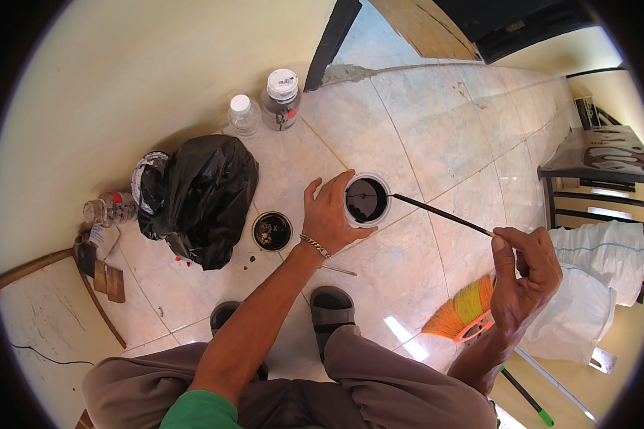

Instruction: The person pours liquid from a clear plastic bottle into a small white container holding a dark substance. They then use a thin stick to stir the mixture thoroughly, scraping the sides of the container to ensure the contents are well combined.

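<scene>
Head view: left hand [327, 214] grasps white cup [367, 199], right hand [526, 275] pinches stick [440, 216] dipped in it; beside cup, one dark bowl [272, 231], one black bag [197, 196], two jars [265, 106].

head view, looking down, close overhead

Floor layout around my cup

My left hand [330, 214] grips the cup [367, 200]; a tin [272, 231] sits left, a bag [200, 196] further left, two bottles [265, 106] behind.
</scene>
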`<control>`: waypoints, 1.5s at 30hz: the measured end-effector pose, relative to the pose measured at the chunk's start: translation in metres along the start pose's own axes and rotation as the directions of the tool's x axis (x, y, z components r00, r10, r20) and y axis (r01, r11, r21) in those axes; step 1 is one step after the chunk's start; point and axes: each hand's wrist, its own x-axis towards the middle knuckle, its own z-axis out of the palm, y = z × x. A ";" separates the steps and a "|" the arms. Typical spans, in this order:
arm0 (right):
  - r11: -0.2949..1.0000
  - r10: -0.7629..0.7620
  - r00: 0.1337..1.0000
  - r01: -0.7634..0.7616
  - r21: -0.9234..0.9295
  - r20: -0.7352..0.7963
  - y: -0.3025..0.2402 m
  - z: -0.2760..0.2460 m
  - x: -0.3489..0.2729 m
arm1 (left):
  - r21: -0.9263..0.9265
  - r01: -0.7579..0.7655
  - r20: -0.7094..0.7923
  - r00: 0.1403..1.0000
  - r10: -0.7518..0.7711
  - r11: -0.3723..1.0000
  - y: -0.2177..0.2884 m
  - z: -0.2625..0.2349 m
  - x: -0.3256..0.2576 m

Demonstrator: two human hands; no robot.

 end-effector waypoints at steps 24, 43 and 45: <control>0.984 -0.136 0.973 0.110 0.140 0.186 0.048 0.158 -0.033 | -0.079 -0.021 -0.065 0.998 0.015 0.997 0.002 0.005 0.001; 0.997 -0.072 0.996 0.071 0.011 0.044 0.001 0.036 -0.005 | -0.015 0.005 -0.015 1.000 -0.005 1.000 0.001 0.000 0.000; 0.988 -0.135 0.988 0.130 0.078 0.069 0.012 0.062 -0.007 | -0.014 0.001 -0.031 1.000 -0.002 1.000 -0.001 -0.001 -0.001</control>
